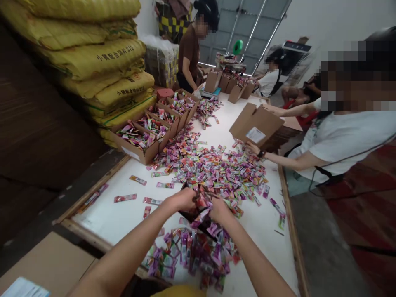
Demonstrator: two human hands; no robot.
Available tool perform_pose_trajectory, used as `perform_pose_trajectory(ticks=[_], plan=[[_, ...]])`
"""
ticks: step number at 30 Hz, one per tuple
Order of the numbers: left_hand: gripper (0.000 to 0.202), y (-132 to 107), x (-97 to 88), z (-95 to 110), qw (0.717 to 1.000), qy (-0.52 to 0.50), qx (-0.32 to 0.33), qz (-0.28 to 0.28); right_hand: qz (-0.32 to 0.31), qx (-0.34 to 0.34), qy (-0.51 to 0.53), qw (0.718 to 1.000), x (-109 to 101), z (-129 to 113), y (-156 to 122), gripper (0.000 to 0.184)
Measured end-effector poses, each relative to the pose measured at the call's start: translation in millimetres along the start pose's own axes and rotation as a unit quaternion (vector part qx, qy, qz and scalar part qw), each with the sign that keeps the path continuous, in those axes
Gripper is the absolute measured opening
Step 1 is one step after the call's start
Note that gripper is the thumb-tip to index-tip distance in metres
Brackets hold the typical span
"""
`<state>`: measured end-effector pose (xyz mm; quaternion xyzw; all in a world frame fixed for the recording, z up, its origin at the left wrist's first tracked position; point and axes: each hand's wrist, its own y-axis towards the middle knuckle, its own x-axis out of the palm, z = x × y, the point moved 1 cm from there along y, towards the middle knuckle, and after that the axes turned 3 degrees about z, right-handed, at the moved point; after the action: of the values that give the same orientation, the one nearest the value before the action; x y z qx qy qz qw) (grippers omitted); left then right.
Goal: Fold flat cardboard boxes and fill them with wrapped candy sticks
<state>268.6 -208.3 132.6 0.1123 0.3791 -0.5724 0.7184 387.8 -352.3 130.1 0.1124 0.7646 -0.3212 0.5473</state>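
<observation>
Over the middle of the white table (114,218), both my arms reach forward. My left hand (185,199) curls its fingers at the left side of a bunch of small stick packets (202,200). From the right, my right hand (220,208) closes in on the same bunch, with some fingertips hidden among the packets. Beneath my hands shows part of a dark container (187,215), mostly covered by pink and purple packets. A loose pile of packets (198,251) lies between my forearms, and a larger packet heap (222,169) spreads just beyond my hands.
Cardboard boxes (151,153) filled with packets line the left edge. At right, a person in a white shirt (337,144) tilts a cardboard box (255,126). Another person (189,49) stands at the far end. Yellow sacks (93,57) are stacked at left; a carton (46,264) sits lower left.
</observation>
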Motion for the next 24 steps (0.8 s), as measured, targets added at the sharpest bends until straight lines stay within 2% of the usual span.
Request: perform_pose_trajectory(ticks=[1, 3, 5, 6, 8, 10, 12, 14, 16, 18, 21, 23, 24], plan=[[0.017, -9.6, -10.1, -7.7, 0.999, -0.021, -0.003, 0.033, 0.009, -0.012, 0.020, 1.000, -13.4, 3.4, -4.1, 0.038], [0.027, -27.1, -23.2, -26.2, 0.984, -0.084, -0.034, 0.151, 0.040, -0.022, 0.065, 0.997, -45.8, 9.9, -10.6, 0.036], [0.038, -40.6, -20.9, -44.3, 0.948, -0.160, -0.092, 0.259, 0.101, -0.015, 0.102, 0.989, -78.2, 14.9, -14.3, 0.032], [0.048, -45.1, -13.6, -51.2, 0.934, -0.205, -0.109, 0.273, 0.134, -0.007, 0.110, 0.985, -90.1, 15.8, -15.1, 0.030], [0.064, -49.2, 8.5, -58.7, 0.918, -0.304, -0.102, 0.234, 0.183, 0.015, 0.104, 0.978, -96.7, 12.1, -14.4, 0.032], [0.062, -48.8, 31.4, -60.3, 0.893, -0.395, -0.087, 0.196, 0.171, 0.013, 0.059, 0.983, -75.0, -1.0, -9.8, 0.042], [0.057, -46.6, 47.9, -60.6, 0.866, -0.445, -0.104, 0.202, 0.111, -0.022, -0.022, 0.993, -30.9, -20.9, -1.5, 0.053], [0.053, -44.5, 56.3, -62.1, 0.849, -0.464, -0.130, 0.218, 0.040, -0.053, -0.088, 0.994, 17.4, -39.1, 8.7, 0.052], [0.051, -43.9, 58.1, -65.3, 0.839, -0.476, -0.132, 0.229, -0.007, -0.045, -0.115, 0.992, 50.1, -47.0, 17.8, 0.047], [0.050, -45.9, 56.9, -70.1, 0.829, -0.497, -0.134, 0.221, -0.041, -0.040, -0.112, 0.992, 59.1, -42.7, 21.2, 0.053], [0.054, -51.9, 57.1, -79.0, 0.808, -0.542, -0.145, 0.179, -0.085, -0.072, -0.050, 0.992, 46.2, -27.0, 8.8, 0.088], [0.061, -54.6, 61.5, -85.9, 0.795, -0.565, -0.148, 0.163, -0.065, -0.095, -0.010, 0.993, 41.6, -19.3, -8.6, 0.096], [0.064, -54.5, 65.3, -89.8, 0.787, -0.576, -0.148, 0.166, -0.046, -0.096, -0.012, 0.994, 44.6, -16.1, -18.3, 0.094]])
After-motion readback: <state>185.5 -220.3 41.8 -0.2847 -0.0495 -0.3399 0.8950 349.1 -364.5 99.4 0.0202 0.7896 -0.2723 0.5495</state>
